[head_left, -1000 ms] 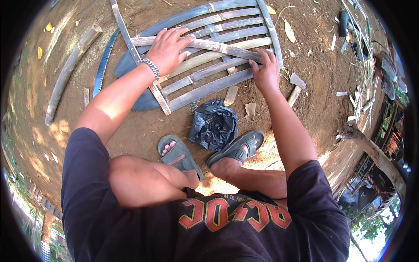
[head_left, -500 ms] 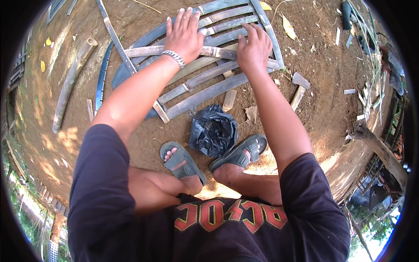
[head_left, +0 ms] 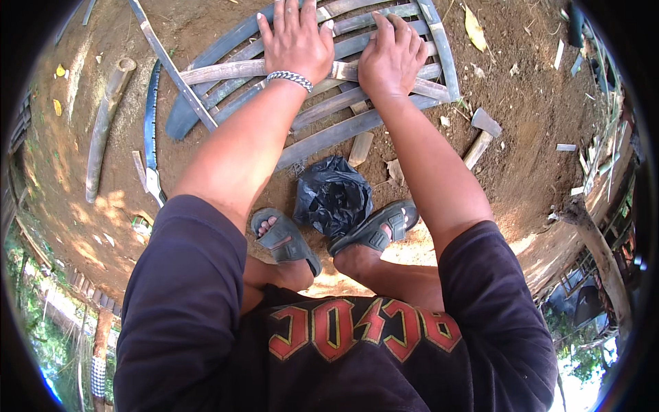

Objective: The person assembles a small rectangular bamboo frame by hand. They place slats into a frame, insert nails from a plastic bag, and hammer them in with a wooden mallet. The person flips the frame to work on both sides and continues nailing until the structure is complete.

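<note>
A lattice of split bamboo slats (head_left: 333, 142) lies on the ground at the top of the view. A pale bamboo slat (head_left: 230, 71) runs crosswise over and under the others. My left hand (head_left: 296, 49), a chain bracelet at its wrist, lies flat on the lattice with fingers stretched away from me. To its right, my right hand (head_left: 390, 65) is on the pale slat, with its fingers bent down over the bamboo. The undersides of both hands are hidden. A narrow bamboo strip (head_left: 168, 58) slants across the lattice's left side.
Between my sandalled feet sits a black plastic bag (head_left: 334, 196), with a short bamboo piece (head_left: 360, 149) behind it. A hatchet (head_left: 484, 129) lies at the right. On the left are a curved saw (head_left: 151, 130) and a bamboo pole (head_left: 104, 134). A log (head_left: 597, 247) stands far right.
My right hand has shifted left along the lattice, closer to my left hand. My left hand stays flat on the slats. The view has moved slightly, showing the saw's handle.
</note>
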Demonstrator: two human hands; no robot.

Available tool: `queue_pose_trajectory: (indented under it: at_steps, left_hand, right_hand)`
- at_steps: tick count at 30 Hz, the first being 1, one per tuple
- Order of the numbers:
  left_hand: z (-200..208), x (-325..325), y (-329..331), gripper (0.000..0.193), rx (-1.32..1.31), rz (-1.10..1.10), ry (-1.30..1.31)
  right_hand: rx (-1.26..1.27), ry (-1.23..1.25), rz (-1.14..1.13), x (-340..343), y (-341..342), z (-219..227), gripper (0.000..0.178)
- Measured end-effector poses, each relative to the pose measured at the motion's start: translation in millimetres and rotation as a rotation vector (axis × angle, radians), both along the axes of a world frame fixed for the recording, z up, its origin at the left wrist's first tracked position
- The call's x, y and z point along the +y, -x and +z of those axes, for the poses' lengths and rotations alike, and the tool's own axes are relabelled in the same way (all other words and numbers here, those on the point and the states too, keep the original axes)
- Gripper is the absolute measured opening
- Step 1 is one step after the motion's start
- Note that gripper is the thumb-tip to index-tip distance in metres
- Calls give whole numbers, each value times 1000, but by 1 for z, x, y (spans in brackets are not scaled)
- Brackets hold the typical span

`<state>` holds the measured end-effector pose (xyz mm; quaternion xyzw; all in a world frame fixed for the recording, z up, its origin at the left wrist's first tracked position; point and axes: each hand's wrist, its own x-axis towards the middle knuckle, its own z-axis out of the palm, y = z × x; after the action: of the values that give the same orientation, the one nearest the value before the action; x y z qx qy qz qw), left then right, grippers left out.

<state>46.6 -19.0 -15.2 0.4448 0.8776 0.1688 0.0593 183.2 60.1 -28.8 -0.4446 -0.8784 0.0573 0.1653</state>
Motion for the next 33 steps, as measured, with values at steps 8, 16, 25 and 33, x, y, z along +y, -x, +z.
queue_pose_trajectory:
  at_steps: [8,16,25,33]
  left_hand:
    - [-2,3,-1,61,-19,-12,-2]
    - [-4,1,-3,59,-5,-33,-24]
    - [-7,-3,-3,61,1,-31,-47]
    - [-7,-6,-3,63,1,-17,-40]
  right_hand:
    - [235,-79,141,-10,-4,26,37]
    - [1,477,899,-132,-74,39,11]
    - [-139,441,889,-159,-75,33,14]
    - [-253,460,894,-163,-73,42,16]
